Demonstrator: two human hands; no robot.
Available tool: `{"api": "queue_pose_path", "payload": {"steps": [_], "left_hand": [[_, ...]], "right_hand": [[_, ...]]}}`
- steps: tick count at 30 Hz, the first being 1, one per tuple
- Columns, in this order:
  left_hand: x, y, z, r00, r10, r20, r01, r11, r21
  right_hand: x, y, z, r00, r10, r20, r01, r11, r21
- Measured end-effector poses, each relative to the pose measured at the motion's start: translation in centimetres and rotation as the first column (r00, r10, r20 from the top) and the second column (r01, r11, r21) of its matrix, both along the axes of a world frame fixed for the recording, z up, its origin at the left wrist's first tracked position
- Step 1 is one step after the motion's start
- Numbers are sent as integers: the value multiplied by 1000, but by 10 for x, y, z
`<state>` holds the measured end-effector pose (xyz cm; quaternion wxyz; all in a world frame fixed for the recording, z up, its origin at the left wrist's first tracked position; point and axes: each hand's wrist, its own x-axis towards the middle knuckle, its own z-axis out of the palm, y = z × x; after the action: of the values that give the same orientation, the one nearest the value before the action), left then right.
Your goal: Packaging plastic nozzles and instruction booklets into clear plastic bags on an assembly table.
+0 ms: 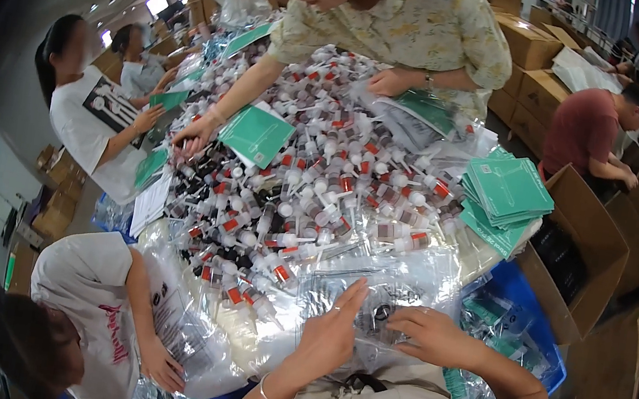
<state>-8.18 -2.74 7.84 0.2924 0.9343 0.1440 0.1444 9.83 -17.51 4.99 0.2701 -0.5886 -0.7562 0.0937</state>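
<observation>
Low in the middle of the frame, the left hand lies flat with fingers stretched out, pressing on a clear crinkled plastic bag that holds a small dark round part. The right hand rests on the same bag just right of it, fingers loosely curled, pinching its edge. Above them the counter is heaped with clear pump bottles with white and red caps. A stack of teal flat cardboard sleeves sits at centre right, beside an open brown cardboard box
</observation>
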Motion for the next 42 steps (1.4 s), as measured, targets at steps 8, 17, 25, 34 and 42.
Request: {"api": "queue_pose_path", "payload": {"steps": [8,17,25,34,42], "left_hand": [[11,3,-26,999,-2,-52,-4,993,-114],[27,1,-36,1000,-12,-28,7,983,-183],[21,14,-74,999,13,29,-6,978,-209],[31,50,-82,972,-146,186,165,982,-89],[36,60,-82,978,-193,80,195,704,-683]], "right_hand": [[76,-18,38,924,-333,-187,365,914,177],[179,-28,61,755,-654,-47,649,736,191],[194,-15,56,801,-596,56,597,802,-11],[118,120,98,968,-245,-52,248,966,67],[44,339,37,875,-87,477,-57,959,279]]}}
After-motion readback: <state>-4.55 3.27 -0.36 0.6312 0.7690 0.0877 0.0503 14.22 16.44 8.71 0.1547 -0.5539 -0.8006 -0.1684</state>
